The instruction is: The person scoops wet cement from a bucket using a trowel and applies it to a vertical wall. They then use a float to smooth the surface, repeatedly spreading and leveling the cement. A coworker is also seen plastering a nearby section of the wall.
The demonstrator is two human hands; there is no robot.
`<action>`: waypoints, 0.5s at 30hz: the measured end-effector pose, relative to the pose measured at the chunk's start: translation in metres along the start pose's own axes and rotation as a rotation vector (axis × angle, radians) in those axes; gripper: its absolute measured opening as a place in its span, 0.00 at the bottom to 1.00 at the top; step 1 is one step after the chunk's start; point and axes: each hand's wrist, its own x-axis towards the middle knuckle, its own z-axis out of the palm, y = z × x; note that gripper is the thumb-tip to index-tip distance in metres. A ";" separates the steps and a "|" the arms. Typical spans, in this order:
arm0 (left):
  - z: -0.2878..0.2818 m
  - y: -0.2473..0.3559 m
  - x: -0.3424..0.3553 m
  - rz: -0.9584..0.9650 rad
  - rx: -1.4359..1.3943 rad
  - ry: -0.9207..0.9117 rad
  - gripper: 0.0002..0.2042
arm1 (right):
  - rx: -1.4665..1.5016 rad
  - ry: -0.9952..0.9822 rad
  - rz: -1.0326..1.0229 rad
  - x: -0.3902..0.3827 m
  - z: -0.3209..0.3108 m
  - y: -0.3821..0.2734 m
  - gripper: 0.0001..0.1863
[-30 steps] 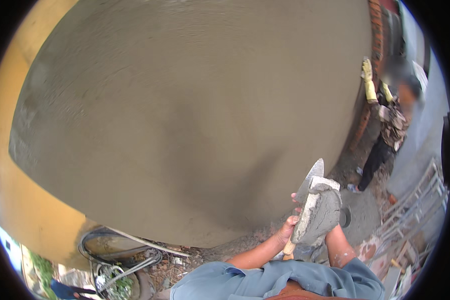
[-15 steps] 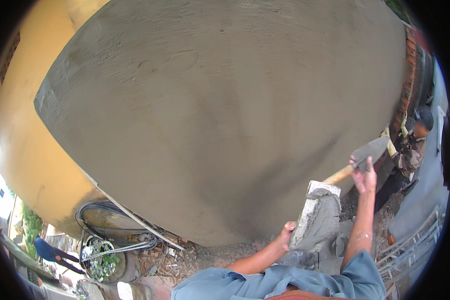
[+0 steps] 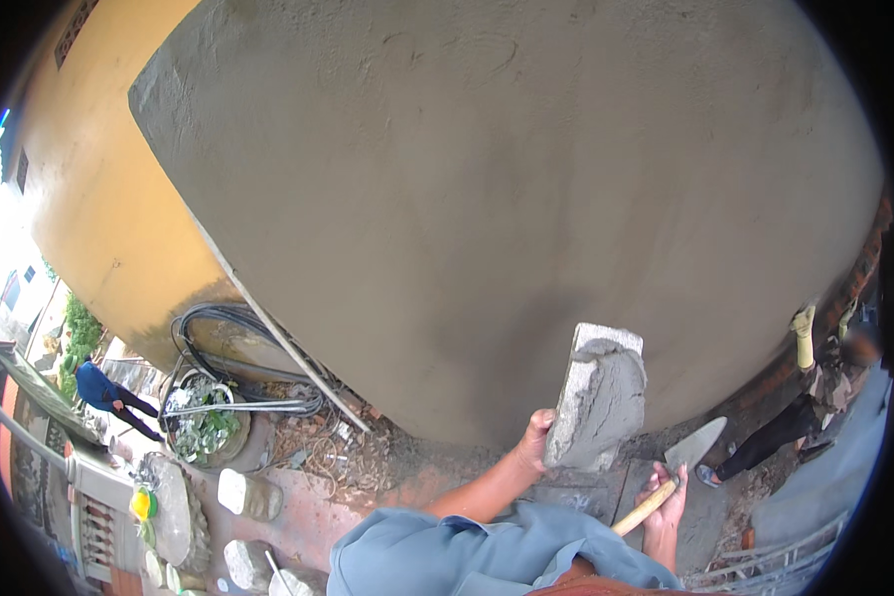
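Note:
My left hand (image 3: pixel 537 438) grips the edge of a pale, block-like mortar board (image 3: pixel 568 412), tilted up in front of the wall. Grey wet mortar (image 3: pixel 613 397) is spread over its face. Lower and to the right, my right hand (image 3: pixel 671 505) has its fingers around a trowel (image 3: pixel 697 444) by the wooden handle. The grey pointed blade is turned away from me and stands apart from both board and wall. Ahead, a broad wall (image 3: pixel 447 219) is coated in grey plaster, with faint ridges toward the top.
At right, a co-worker's gloved hand (image 3: pixel 804 333) is raised against the wall. Coiled cables (image 3: pixel 219 323) and a potted plant (image 3: pixel 209 422) lie left, beside a leaning pole (image 3: pixel 278 333). A person in blue (image 3: pixel 99 385) stands farther off. Stone blocks (image 3: pixel 248 495) sit lower left.
My right hand has drawn the trowel down and back from the right end of the wall. The view has turned right, and the mortar board is held more upright.

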 end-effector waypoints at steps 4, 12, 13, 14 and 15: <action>0.016 -0.002 0.000 0.033 0.007 0.056 0.35 | -0.077 -0.392 -0.032 -0.005 0.012 0.006 0.25; 0.017 0.017 -0.003 0.323 0.145 0.122 0.38 | -0.513 -0.450 -0.167 -0.042 0.047 0.000 0.16; 0.012 0.019 -0.006 0.295 0.142 0.124 0.38 | -0.570 -0.468 -0.186 -0.034 0.053 -0.006 0.15; 0.008 0.022 -0.008 0.286 0.163 0.105 0.38 | -0.537 -0.431 -0.218 -0.027 0.057 -0.011 0.14; 0.004 0.025 -0.011 0.331 0.159 0.156 0.38 | -0.537 -0.412 -0.235 -0.020 0.061 -0.017 0.13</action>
